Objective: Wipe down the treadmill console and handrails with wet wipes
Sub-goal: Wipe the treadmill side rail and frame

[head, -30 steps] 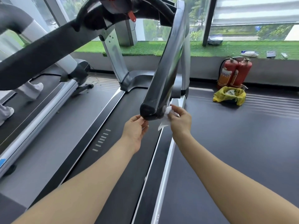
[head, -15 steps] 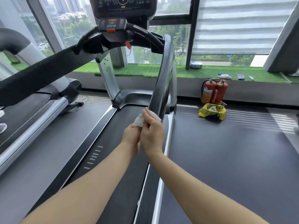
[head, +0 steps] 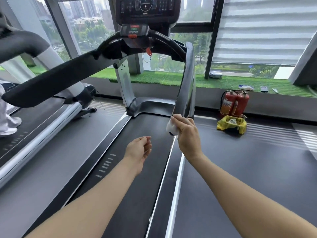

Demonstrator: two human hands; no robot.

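Observation:
A treadmill stands in front of me with its dark console [head: 147,9] at the top and a small control panel [head: 134,30] below it. My right hand [head: 187,136] grips a bunched white wet wipe [head: 171,128] at the near end of the glossy right handrail [head: 186,86]. My left hand [head: 139,149] hovers over the black belt [head: 140,152], fingers loosely curled, holding nothing. The long black left handrail [head: 56,81] crosses the left of the view.
A yellow-lined bin [head: 231,124] with used wipes sits on the floor at right, in front of two red fire extinguishers [head: 234,103]. A wipe pack [head: 246,87] lies on the green turf ledge. A person's white shoe [head: 8,131] is on the neighbouring treadmill at left.
My hands, joined on the wipe, have separated: the right keeps the wipe by the right handrail's end, the left has dropped away empty. My view has risen to show the console.

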